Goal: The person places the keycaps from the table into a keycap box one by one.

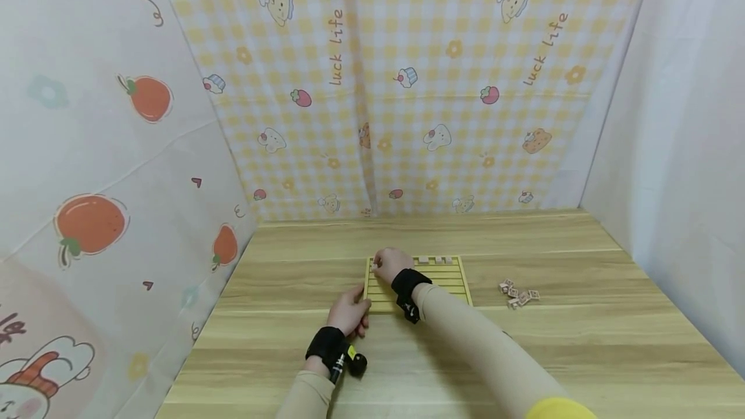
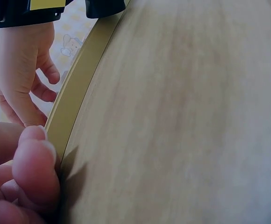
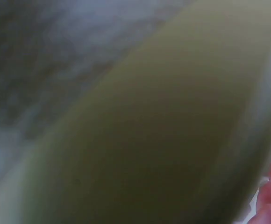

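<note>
A yellow slatted tray (image 1: 416, 307) with several horizontal rows lies on the wooden table. My left hand (image 1: 348, 313) holds its near left corner; in the left wrist view the curled fingers (image 2: 35, 172) press against the tray's side wall (image 2: 77, 88). At the far left corner, my right hand (image 1: 392, 264) pinches a small pale tile (image 1: 375, 266) over the top row, its fingertips partly covering it. Further along that row stand more small tiles (image 1: 423, 260). The right wrist view is mostly a blurred yellowish surface, with fingertips (image 3: 266, 193) at the lower right edge.
A loose cluster of several small square tiles (image 1: 518, 295) lies on the table (image 1: 582, 328) to the right of the tray. Patterned cloth (image 1: 384, 108) hangs behind the table, with pale cloth on both sides. My right forearm reaches across the tray's near right part.
</note>
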The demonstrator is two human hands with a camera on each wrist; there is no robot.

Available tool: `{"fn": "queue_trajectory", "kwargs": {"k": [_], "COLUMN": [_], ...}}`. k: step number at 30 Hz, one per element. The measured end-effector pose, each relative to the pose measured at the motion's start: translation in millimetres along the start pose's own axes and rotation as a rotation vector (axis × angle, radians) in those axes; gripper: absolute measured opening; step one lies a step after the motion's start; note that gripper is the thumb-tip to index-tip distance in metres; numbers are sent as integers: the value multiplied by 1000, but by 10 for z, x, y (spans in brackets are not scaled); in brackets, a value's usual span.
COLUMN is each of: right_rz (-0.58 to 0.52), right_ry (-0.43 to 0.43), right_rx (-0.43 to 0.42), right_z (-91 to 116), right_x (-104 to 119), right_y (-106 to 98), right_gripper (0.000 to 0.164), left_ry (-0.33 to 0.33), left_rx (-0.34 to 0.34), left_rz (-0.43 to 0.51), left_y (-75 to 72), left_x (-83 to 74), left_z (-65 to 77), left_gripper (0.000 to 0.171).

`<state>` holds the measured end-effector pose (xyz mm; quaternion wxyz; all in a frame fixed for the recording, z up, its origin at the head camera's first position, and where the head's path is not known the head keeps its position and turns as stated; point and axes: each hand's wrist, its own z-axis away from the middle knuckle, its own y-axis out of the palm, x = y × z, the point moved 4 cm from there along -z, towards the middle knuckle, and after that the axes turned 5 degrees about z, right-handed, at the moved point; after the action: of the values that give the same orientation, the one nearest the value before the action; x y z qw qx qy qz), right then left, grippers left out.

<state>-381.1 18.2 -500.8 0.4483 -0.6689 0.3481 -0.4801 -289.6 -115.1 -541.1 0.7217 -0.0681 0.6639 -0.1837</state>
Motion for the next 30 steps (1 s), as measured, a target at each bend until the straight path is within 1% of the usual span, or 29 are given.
{"fn": "queue_trajectory", "kwargs": {"k": [2, 7, 9, 10, 13, 17, 21, 27, 30], "right_rz": [-1, -18, -23, -25, -17, -20, -41, -26, -25], "right_ry": [12, 11, 1, -1, -8, -21, -15, 2, -2], "right_rx": [10, 25, 25, 22, 14, 1, 5, 23, 20], "right_z": [13, 33, 32, 29, 12, 0, 8, 15, 17], "right_x": [0, -14, -20, -24, -35, -34, -25, -34, -41], "right_y": [-10, -19, -23, -24, -13, 5, 9, 12, 10], "right_gripper": [12, 48, 57, 58, 58, 51, 44, 45, 40], "left_ry": [-4, -8, -4, -2, 0, -8, -10, -10, -15], "left_rx": [1, 4, 4, 4, 2, 0, 2, 2, 3], "left_rz": [-2, -8, -12, -12, -9, 0, -1, -3, -4], "left_y": [-2, -12, -18, -22, -31, -32, -20, -11, -11], "left_x": [-1, 0, 1, 1, -5, -11, -26, -55, -49], "left_z": [3, -4, -12, -17, -25, -26, -16, 13, 10], "left_gripper": [58, 58, 57, 56, 56, 57, 58, 57, 57]}}
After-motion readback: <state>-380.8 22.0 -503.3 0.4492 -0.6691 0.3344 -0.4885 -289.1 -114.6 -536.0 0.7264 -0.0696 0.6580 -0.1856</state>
